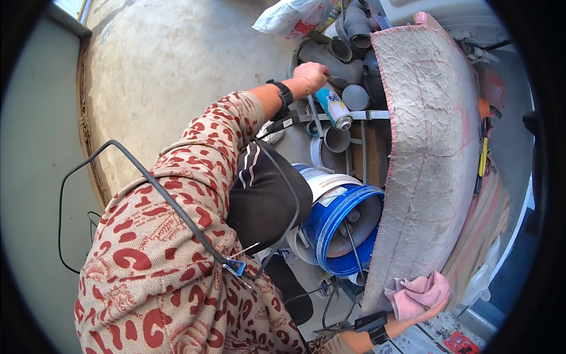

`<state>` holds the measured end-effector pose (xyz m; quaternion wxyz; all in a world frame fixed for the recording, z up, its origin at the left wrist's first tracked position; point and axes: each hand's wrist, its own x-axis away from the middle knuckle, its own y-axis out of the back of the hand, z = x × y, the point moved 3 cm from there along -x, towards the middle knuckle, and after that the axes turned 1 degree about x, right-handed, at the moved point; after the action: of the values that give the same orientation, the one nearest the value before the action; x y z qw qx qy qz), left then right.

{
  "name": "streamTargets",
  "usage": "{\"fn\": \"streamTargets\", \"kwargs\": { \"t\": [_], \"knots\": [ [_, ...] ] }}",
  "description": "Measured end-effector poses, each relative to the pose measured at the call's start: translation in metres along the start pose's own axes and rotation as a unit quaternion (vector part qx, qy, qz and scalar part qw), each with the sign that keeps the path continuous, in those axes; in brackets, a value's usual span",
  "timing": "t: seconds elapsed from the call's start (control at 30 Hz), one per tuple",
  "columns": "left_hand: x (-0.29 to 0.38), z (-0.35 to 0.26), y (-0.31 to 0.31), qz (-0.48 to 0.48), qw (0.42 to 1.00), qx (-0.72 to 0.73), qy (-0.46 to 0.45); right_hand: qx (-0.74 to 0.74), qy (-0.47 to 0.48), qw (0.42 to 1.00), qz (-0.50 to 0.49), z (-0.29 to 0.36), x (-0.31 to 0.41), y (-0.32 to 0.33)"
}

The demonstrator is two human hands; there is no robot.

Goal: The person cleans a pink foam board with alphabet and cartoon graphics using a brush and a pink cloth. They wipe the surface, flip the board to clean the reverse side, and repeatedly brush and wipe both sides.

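Note:
My left hand (311, 78), fingers curled, is at the near side of a pile of grey plastic pipe fittings (329, 62). A blue and white spray can (334, 106) lies right beside its fingers, and a thin grey bar (315, 116) slants down from beneath it. The fingertips are hidden, so I cannot tell whether they grip anything. In my right hand (429, 312) is a crumpled pink cloth (418, 294). That cloth rests against the lower end of a quilted, off-white pad (424, 159) with red-stitched edges.
A blue bucket (349, 230) with pipe pieces and a rod stands before my knee (269, 199), beside a white bucket (323, 179). Yellow-handled tools (483, 157) lie beyond the pad. A plastic bag (292, 17) lies above the fittings. A black wire frame (159, 190) crosses my torso.

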<state>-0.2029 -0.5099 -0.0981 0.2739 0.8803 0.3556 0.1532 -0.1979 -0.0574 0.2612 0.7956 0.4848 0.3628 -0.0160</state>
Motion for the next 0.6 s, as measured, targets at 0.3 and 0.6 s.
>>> {"fn": "streamTargets", "kwargs": {
  "t": [0.3,0.6],
  "knots": [
    [0.005,-0.014,0.032,-0.049,0.994,-0.046,-0.09,0.007,0.029,0.998,0.05,0.007,-0.001,-0.001],
    [-0.063,-0.07,0.005,-0.047,0.996,0.047,0.066,0.108,0.13,0.982,0.083,0.03,0.0,-0.006]
  ]
}}
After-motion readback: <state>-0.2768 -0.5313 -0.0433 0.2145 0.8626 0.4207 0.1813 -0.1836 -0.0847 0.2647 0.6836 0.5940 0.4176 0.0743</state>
